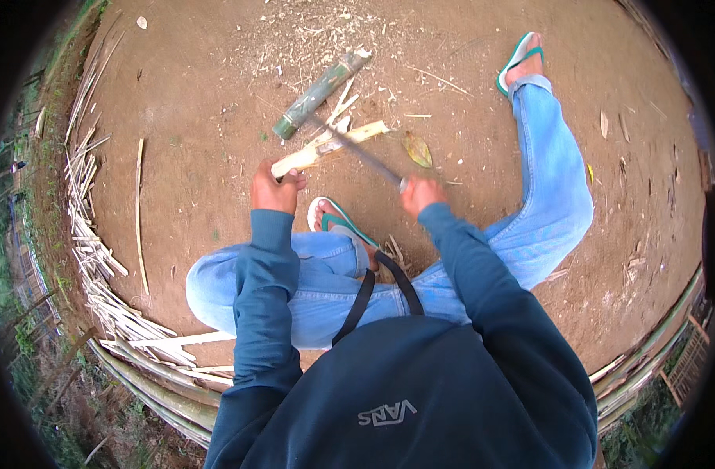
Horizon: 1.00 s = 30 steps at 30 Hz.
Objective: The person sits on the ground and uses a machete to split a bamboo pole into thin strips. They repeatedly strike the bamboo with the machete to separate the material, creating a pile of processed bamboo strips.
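Observation:
My left hand [275, 187] is closed round the near end of a pale split piece of bamboo or wood [299, 162], which slants up to the right. In my right hand [422, 196] is a long dark-bladed knife [367, 156], its grip hidden by my fingers. The blade, slightly blurred, runs up and left across the pale piece; whether it touches it I cannot tell. Just beyond lies a thick green bamboo section [320, 95] on the ground, its far end cut raw. Thin pale splinters [343, 100] lie between the two.
Wood chips [326, 27] cover the dirt beyond the bamboo section. A yellow-brown leaf [417, 149] lies right of the blade. My sandalled feet [338, 219] are near the work and at far right. Split strips [88, 219] pile along the left, beside long poles [166, 395].

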Tool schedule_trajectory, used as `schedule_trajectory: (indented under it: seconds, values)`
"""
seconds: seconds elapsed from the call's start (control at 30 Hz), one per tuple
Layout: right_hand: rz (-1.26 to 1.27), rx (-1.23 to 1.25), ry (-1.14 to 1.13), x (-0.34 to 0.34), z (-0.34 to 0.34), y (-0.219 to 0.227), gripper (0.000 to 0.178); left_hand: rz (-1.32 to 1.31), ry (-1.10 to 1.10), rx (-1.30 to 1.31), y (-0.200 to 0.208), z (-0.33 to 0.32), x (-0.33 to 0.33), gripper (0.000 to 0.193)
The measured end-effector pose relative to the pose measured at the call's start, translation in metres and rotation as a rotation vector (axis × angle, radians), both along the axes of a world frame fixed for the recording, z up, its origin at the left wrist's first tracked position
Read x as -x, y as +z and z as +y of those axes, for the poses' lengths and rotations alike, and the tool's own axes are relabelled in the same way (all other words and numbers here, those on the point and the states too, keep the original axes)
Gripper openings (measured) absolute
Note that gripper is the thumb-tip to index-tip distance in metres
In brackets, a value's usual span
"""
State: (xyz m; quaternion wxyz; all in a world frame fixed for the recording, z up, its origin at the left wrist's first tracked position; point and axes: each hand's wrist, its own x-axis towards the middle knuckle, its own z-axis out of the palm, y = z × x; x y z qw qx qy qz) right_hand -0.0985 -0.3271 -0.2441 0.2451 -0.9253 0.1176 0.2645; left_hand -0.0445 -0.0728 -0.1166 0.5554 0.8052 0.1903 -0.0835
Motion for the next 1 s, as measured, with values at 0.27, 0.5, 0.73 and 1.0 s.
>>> schedule_trajectory:
  seconds: [0.27,0.5,0.73,1.0]
  values:
    - [0.102,-0.021,-0.117,0.007,-0.016,-0.017,0.027,0.053,0.098,0.099,-0.001,0.008,-0.010,0.029]
    - [0.044,-0.118,-0.100,0.000,-0.017,-0.024,0.024,-0.027,0.049,-0.026,0.007,0.004,-0.007,0.024]
    - [-0.119,-0.287,-0.017,0.002,0.004,0.006,0.024,-0.096,0.041,-0.150,0.013,-0.010,-0.001,0.019]
    - [-0.030,-0.150,-0.023,0.000,0.006,-0.003,0.026,-0.060,0.068,-0.167,0.009,-0.004,-0.001,0.019]
